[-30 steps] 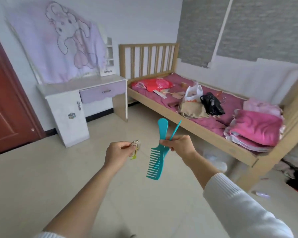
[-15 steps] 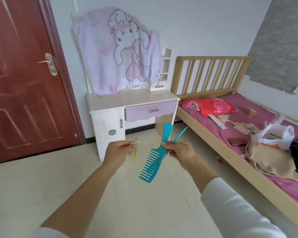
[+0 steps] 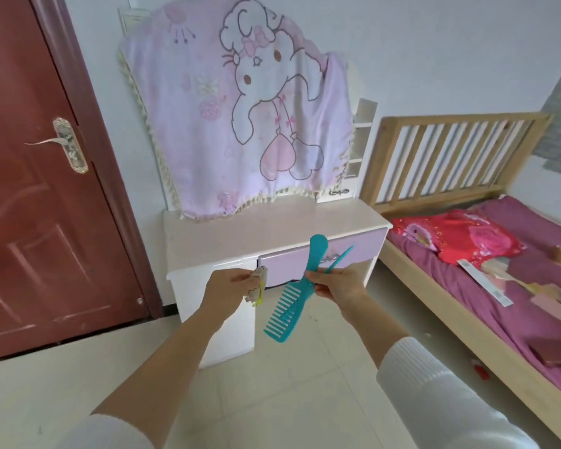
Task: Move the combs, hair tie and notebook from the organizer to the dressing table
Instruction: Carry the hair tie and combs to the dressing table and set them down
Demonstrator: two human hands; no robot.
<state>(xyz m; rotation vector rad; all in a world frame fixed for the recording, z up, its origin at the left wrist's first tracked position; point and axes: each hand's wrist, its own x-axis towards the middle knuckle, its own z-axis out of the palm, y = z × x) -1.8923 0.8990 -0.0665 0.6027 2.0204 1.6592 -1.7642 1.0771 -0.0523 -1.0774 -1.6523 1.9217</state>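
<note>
Over the last second the view swings from the bed toward the white dressing table with a lilac drawer front (image 3: 272,234), which now fills the middle of the frame and sits much closer than it did, so the person is closing in on the drop-off spot. The left hand (image 3: 227,286) is curled closed, pinching a small crumpled cream-and-yellow fabric hair tie (image 3: 257,286) that hangs from the fingertips. The right hand (image 3: 337,285) is closed around two combs together: a wide-toothed teal plastic comb (image 3: 293,294), teeth hanging down and rounded handle up, and a thin teal tail comb (image 3: 339,258) whose pointed end sticks up to the right. Both grips look the same as a second ago. All three things are held in the air in front of the tabletop's front edge, not yet over it. The notebook and the organizer are not in view, so that part probably remains.
</note>
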